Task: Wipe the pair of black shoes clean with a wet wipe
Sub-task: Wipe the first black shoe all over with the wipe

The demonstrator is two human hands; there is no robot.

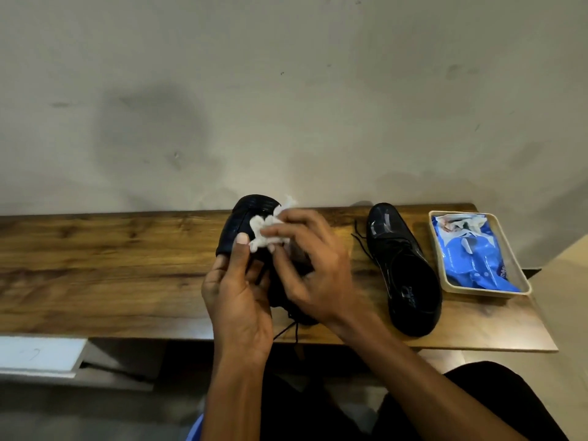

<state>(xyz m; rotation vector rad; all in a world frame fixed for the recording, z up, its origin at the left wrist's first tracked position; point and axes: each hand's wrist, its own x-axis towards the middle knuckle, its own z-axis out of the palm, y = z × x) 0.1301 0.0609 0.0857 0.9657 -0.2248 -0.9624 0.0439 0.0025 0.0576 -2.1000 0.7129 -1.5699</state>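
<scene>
The left hand (237,297) grips a black shoe (245,224) from below, thumb laid up along its side, fingers curled round its body, and holds it tilted so the ridged sole faces the camera. Against that sole, just beyond the thumb tip, the right hand (305,265) presses a crumpled white wet wipe (267,232), pinched under its bent fingertips; a wisp of the wipe sticks out past the fingers toward the wall. Loose black laces dangle below both palms.

To the right of the right hand's knuckles, well apart, the second black shoe (404,268) rests upright on a wooden table (111,265), toe toward the wall, laces undone and trailing toward the hands. Farther right still, a shallow beige tray (483,289) holds a blue pack of wipes (471,253), with a white sheet poking out at its far end.

The table is dark, grained wood, pushed against a pale plastered wall (286,90) marked with smudges and a large grey stain. Below the table's near edge, left of the wrists, lies a white board (41,353).
</scene>
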